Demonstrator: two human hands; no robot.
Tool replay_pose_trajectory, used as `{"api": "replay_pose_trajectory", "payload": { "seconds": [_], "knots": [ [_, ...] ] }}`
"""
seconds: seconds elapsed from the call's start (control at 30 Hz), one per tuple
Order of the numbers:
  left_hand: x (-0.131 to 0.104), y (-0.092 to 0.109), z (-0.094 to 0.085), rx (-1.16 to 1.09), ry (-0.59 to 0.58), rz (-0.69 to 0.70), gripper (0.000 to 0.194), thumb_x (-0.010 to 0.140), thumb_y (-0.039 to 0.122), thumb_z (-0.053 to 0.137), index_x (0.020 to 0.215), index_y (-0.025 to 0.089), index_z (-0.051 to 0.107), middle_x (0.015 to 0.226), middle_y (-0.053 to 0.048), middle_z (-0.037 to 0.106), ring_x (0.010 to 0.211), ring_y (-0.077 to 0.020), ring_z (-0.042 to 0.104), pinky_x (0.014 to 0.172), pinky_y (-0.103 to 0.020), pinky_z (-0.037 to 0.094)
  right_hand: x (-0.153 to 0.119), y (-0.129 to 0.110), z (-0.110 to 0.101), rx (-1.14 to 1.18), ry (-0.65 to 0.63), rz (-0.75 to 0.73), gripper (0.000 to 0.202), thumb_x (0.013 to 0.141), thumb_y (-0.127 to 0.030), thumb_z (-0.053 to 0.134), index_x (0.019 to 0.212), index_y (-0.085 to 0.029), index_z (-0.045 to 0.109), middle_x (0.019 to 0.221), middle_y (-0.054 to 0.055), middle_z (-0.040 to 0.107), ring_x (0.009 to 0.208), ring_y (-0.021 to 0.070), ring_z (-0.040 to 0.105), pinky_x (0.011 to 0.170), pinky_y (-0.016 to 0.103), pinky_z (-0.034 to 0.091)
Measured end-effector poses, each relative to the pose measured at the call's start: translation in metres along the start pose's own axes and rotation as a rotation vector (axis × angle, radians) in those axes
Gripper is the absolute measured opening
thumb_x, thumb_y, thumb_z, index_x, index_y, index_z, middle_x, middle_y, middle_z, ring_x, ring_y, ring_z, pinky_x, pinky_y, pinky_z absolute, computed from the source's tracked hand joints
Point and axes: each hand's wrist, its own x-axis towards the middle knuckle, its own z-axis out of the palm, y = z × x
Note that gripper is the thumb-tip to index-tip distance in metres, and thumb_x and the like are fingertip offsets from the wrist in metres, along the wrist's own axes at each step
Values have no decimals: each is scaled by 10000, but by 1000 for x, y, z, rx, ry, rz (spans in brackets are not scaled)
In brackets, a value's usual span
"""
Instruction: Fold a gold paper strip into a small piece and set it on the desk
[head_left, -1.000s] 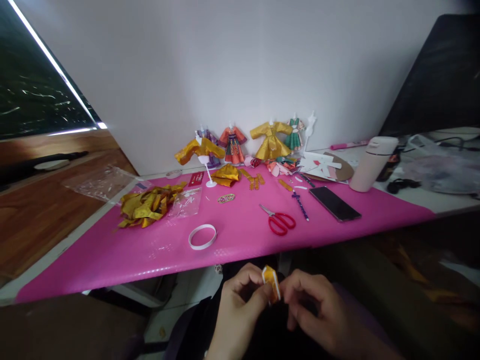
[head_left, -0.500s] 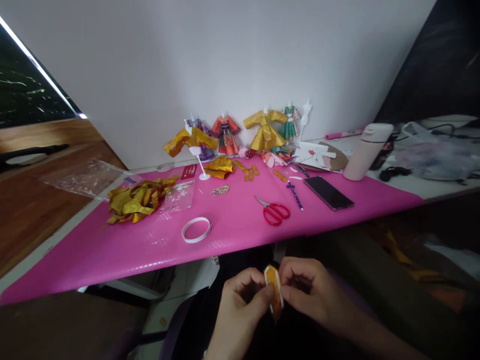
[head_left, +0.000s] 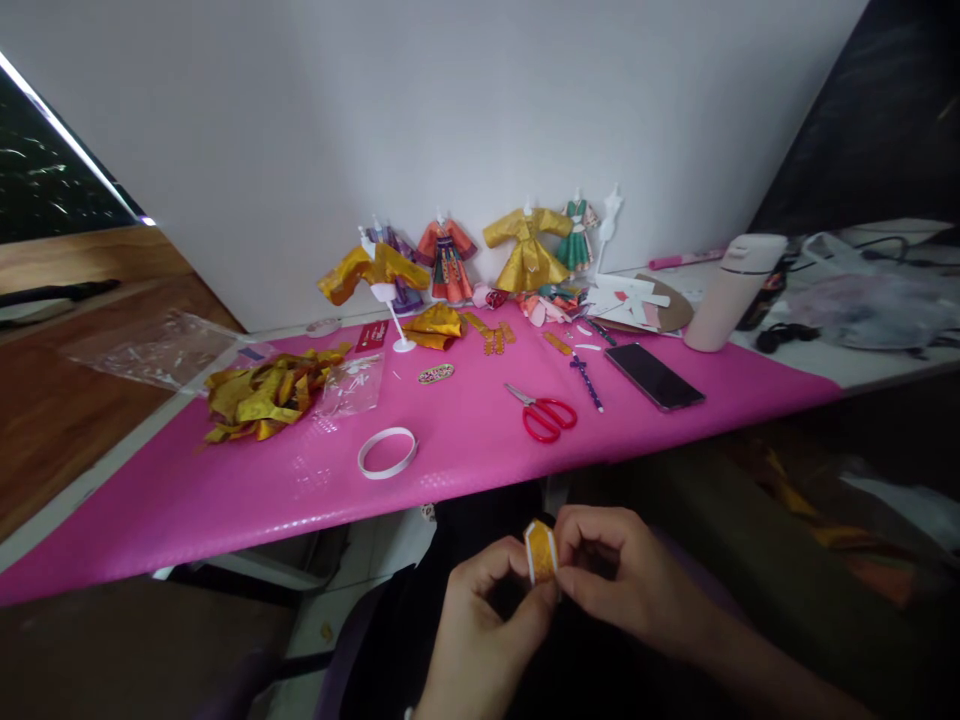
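Between my two hands, in front of the table edge and over my lap, is a small golden fabric piece (head_left: pixel 541 553) with white edging and a pointed upper end. My left hand (head_left: pixel 491 615) pinches it between thumb and fingers, the thumb covering its lower part. My right hand (head_left: pixel 616 568) is closed in a pinch at its right edge. On the table beyond lie red-handled scissors (head_left: pixel 550 417) with their blades pointing left, and a white ring of tape (head_left: pixel 388 453).
Gold fabric strips (head_left: pixel 274 390) heap at left by a clear bag (head_left: pixel 354 385). Miniature dress forms, one in a gold robe (head_left: pixel 528 250), stand along the wall. A phone (head_left: pixel 654 376), pale bottle (head_left: pixel 731 300) and purple pen-like stick (head_left: pixel 586 382) are at right. Pink sheeting (head_left: pixel 465 440) covers the table.
The golden piece has turned to show more of its face, and my left thumb now covers more of its lower end. The camera view has shifted slightly.
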Motion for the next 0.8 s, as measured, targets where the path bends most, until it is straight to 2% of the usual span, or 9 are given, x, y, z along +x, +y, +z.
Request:
{"api": "replay_pose_trajectory", "payload": {
  "seconds": [0.1, 0.27, 0.47, 0.63, 0.8],
  "knots": [
    [0, 0, 1, 4, -5, 10, 156, 770, 266, 688, 648, 198, 619, 678, 3, 589, 677, -165, 498, 680, -266, 430, 0, 0, -1, 17, -2, 12, 92, 719, -140, 590, 656, -204, 569, 636, -38, 552, 587, 115, 472, 547, 247, 364],
    [0, -1, 0, 5, -9, 24, 134, 776, 261, 688, 663, 201, 648, 692, -3, 605, 700, -175, 517, 697, -273, 433, 0, -1, -3, 113, -66, 83, 49, 749, -213, 614, 713, -196, 587, 619, -47, 543, 541, 102, 468, 504, 233, 361],
    [1, 0, -2, -17, -40, 25, 140, 778, 241, 696, 655, 195, 648, 663, 8, 598, 654, -154, 503, 655, -251, 423, 0, 1, -4, 212, -109, 136, 60, 748, -193, 630, 713, -189, 582, 614, -46, 577, 495, 84, 507, 484, 212, 380],
    [1, 2, 0, -64, -73, 18, 186, 796, 279, 707, 660, 175, 634, 649, 7, 592, 641, -144, 502, 636, -241, 422, 1, 0, -4, 284, -144, 159, 100, 729, -224, 683, 746, -182, 595, 636, -27, 625, 514, 103, 567, 484, 211, 424],
    [-1, 3, 0, -123, -106, 6, 206, 815, 288, 718, 675, 161, 635, 668, 8, 600, 655, -134, 501, 640, -233, 415, 2, 1, -6, 315, -152, 184, 97, 735, -198, 694, 725, -174, 601, 618, -28, 636, 489, 89, 569, 482, 199, 424]
  ]
}}
